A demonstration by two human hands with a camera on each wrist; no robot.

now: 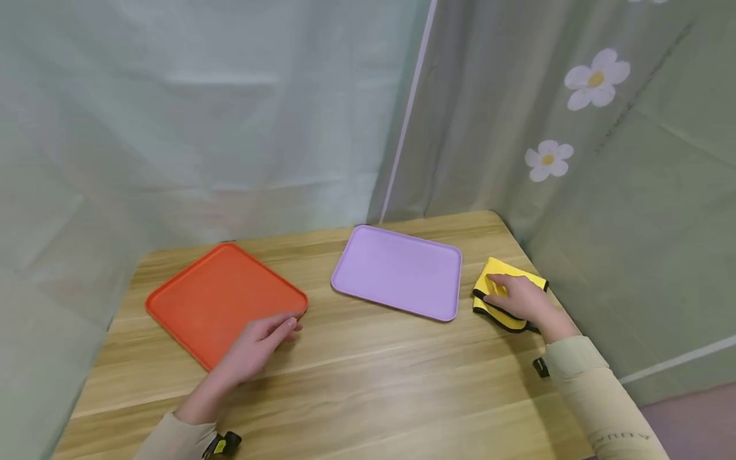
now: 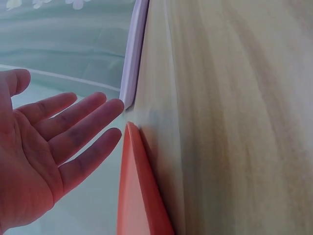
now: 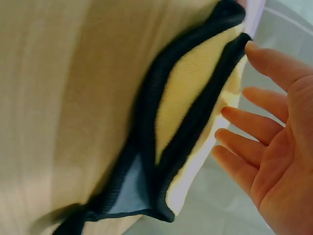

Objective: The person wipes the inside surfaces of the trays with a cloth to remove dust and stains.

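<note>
A folded yellow cloth with black edging point(image 1: 506, 297) lies at the right of the table. My right hand point(image 1: 520, 299) is over it, fingers spread and loosely bent, with fingertips right at its upper face. In the right wrist view the cloth's black-edged folds point(image 3: 190, 98) stand slightly apart, and the thumb tip meets one edge. My left hand point(image 1: 261, 345) hovers by the right corner of an orange-red tray point(image 1: 224, 294). Its fingers point(image 2: 83, 127) are relaxed and hold nothing in the left wrist view.
A purple tray point(image 1: 402, 271) lies between the two hands, toward the back of the wooden table point(image 1: 368, 390). Grey-green curtains point(image 1: 230, 128) hang right behind the table and along its right side.
</note>
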